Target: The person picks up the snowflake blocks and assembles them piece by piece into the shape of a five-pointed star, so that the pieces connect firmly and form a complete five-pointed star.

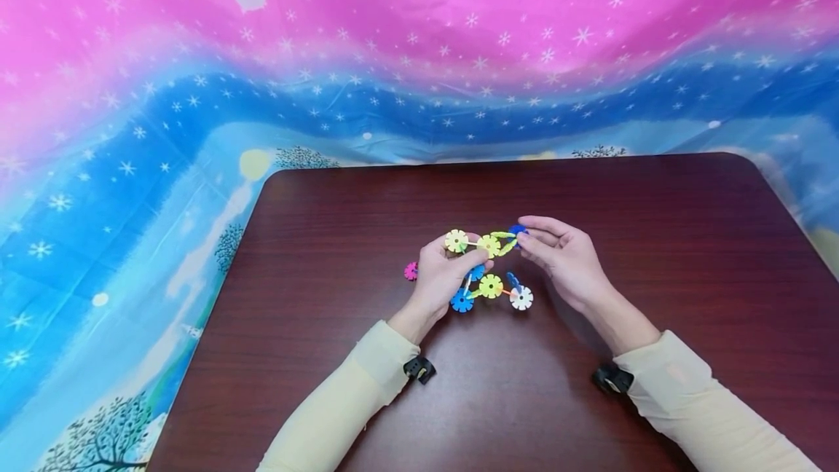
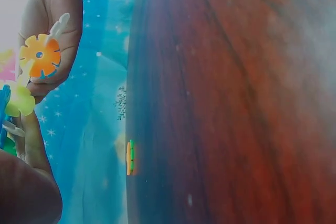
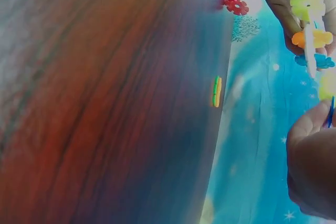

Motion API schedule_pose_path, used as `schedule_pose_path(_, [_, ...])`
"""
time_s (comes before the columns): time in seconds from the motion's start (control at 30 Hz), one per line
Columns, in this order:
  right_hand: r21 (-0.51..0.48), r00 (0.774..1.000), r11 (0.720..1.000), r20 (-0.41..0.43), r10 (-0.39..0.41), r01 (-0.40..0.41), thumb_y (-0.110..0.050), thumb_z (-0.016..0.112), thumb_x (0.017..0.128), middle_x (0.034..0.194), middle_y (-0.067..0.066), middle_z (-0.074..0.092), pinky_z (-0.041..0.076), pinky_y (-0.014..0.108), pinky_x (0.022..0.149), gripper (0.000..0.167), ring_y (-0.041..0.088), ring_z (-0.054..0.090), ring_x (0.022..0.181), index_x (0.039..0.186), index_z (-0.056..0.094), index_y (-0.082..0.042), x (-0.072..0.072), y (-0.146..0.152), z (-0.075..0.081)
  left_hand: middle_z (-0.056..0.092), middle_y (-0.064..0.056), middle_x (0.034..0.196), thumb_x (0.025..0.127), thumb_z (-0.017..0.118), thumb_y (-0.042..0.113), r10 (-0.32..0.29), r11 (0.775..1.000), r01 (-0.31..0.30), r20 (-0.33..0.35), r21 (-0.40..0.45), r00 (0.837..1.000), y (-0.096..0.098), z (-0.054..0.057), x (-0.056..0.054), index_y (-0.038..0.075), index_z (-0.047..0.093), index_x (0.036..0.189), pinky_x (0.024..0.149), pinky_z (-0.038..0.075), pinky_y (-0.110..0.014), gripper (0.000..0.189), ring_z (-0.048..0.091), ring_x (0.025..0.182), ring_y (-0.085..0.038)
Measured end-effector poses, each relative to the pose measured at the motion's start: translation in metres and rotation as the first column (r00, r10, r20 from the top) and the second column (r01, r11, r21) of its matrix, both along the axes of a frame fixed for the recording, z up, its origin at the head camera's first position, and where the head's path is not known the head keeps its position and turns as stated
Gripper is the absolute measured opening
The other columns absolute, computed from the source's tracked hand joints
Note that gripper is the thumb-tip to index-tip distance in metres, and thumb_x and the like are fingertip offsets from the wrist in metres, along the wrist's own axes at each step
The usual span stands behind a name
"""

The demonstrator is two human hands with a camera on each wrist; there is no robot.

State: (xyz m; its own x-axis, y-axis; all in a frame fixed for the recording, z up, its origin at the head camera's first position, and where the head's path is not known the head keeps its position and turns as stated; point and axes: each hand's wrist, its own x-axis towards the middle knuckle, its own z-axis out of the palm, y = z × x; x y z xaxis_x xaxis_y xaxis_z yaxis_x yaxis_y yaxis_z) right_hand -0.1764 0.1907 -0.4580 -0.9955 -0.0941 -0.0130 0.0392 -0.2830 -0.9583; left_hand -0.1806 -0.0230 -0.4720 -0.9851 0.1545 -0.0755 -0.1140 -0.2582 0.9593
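Notched flower-shaped plastic discs are joined into a branching structure above the table. My left hand (image 1: 435, 277) grips it on the left, thumb against a yellow disc (image 1: 489, 245). At its upper right end, my right hand (image 1: 578, 264) pinches a dark blue disc (image 1: 517, 232) between thumb and fingers. Lower parts show a second yellow disc (image 1: 490, 285), a light blue disc (image 1: 462, 301) and a white disc (image 1: 521, 299). An orange disc (image 2: 44, 55) in the structure shows in the left wrist view. The left palm and fingers hide part of the structure.
Pink and red discs (image 3: 236, 7) appear apart from the structure in the right wrist view. A green and orange piece (image 3: 217, 92) stands edge-on near the table's border. Behind the dark wooden table (image 1: 328, 224) hangs a pink and blue cloth (image 1: 406, 57).
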Motion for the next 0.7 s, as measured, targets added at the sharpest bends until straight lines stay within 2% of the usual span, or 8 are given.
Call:
schedule_pose_path(0.1, [-0.039, 0.999, 0.998, -0.010, -0.043, 0.043, -0.002, 0.073, 0.096, 0.094, 0.001, 0.078, 0.059, 0.023, 0.077, 0.020, 0.010, 0.071, 0.076, 0.115, 0.076, -0.009, -0.0014, 0.0010, 0.0015, 0.075, -0.016, 0.098, 0.089, 0.082, 0.006, -0.007, 1.000, 0.006, -0.013, -0.008, 1.000, -0.0008, -0.0004, 0.0003, 0.007, 0.074, 0.108, 0.085, 0.061, -0.038, 0.021, 0.077, 0.087, -0.035])
schedule_pose_path(0.17, [-0.034, 0.998, 0.998, -0.023, -0.057, 0.056, -0.001, 0.073, 0.096, 0.093, 0.001, 0.078, 0.060, 0.023, 0.075, 0.022, 0.009, 0.071, 0.075, 0.117, 0.075, -0.003, -0.0022, 0.0019, 0.0021, 0.075, -0.016, 0.097, 0.089, 0.082, 0.007, -0.004, 1.000, 0.003, -0.021, -0.009, 1.000, -0.0016, -0.0012, -0.0007, 0.007, 0.075, 0.108, 0.084, 0.061, -0.038, 0.021, 0.076, 0.088, -0.038])
schedule_pose_path(0.27, [0.018, 0.997, 0.998, -0.040, -0.067, 0.068, -0.001, 0.074, 0.095, 0.093, 0.001, 0.078, 0.060, 0.023, 0.074, 0.026, 0.009, 0.071, 0.076, 0.121, 0.072, 0.004, -0.0034, 0.0034, 0.0029, 0.075, -0.015, 0.097, 0.089, 0.082, 0.007, -0.014, 1.000, 0.013, -0.029, -0.008, 0.999, -0.0024, -0.0017, -0.0027, 0.006, 0.074, 0.109, 0.084, 0.061, -0.038, 0.022, 0.076, 0.088, -0.039])
schedule_pose_path(0.33, [0.066, 0.996, 0.995, -0.049, -0.075, 0.078, -0.002, 0.075, 0.095, 0.093, 0.001, 0.078, 0.059, 0.023, 0.074, 0.028, 0.010, 0.072, 0.077, 0.121, 0.071, 0.005, -0.0044, 0.0040, 0.0035, 0.075, -0.015, 0.096, 0.088, 0.082, 0.007, -0.019, 1.000, 0.018, -0.034, -0.009, 0.999, -0.0021, -0.0016, -0.0035, 0.005, 0.074, 0.108, 0.082, 0.061, -0.038, 0.022, 0.077, 0.084, -0.034])
schedule_pose_path(0.43, [0.111, 0.995, 0.989, -0.052, -0.090, 0.095, -0.005, 0.077, 0.094, 0.092, 0.000, 0.078, 0.059, 0.023, 0.074, 0.025, 0.012, 0.073, 0.078, 0.118, 0.073, 0.001, -0.0057, 0.0039, 0.0051, 0.075, -0.015, 0.095, 0.087, 0.082, 0.005, -0.024, 1.000, 0.024, -0.026, -0.009, 0.999, -0.0015, -0.0010, -0.0033, 0.005, 0.074, 0.107, 0.081, 0.062, -0.038, 0.021, 0.077, 0.080, -0.029])
schedule_pose_path(0.5, [0.111, 0.994, 0.988, -0.047, -0.099, 0.104, -0.006, 0.077, 0.094, 0.091, 0.000, 0.078, 0.060, 0.023, 0.074, 0.022, 0.012, 0.073, 0.078, 0.116, 0.075, -0.002, -0.0059, 0.0028, 0.0063, 0.076, -0.015, 0.095, 0.087, 0.082, 0.004, -0.022, 1.000, 0.022, -0.016, -0.009, 1.000, -0.0011, -0.0007, -0.0025, 0.005, 0.075, 0.106, 0.081, 0.062, -0.038, 0.021, 0.077, 0.080, -0.031])
schedule_pose_path(0.7, [0.026, 0.994, 0.994, -0.015, -0.110, 0.111, -0.006, 0.077, 0.094, 0.091, 0.002, 0.078, 0.061, 0.030, 0.080, 0.016, 0.010, 0.075, 0.079, 0.109, 0.078, -0.010, -0.0044, -0.0045, 0.0084, 0.076, -0.016, 0.095, 0.086, 0.083, 0.004, -0.021, 1.000, 0.021, -0.014, -0.015, 1.000, 0.0012, -0.0002, -0.0002, 0.006, 0.075, 0.106, 0.081, 0.062, -0.038, 0.021, 0.077, 0.083, -0.035])
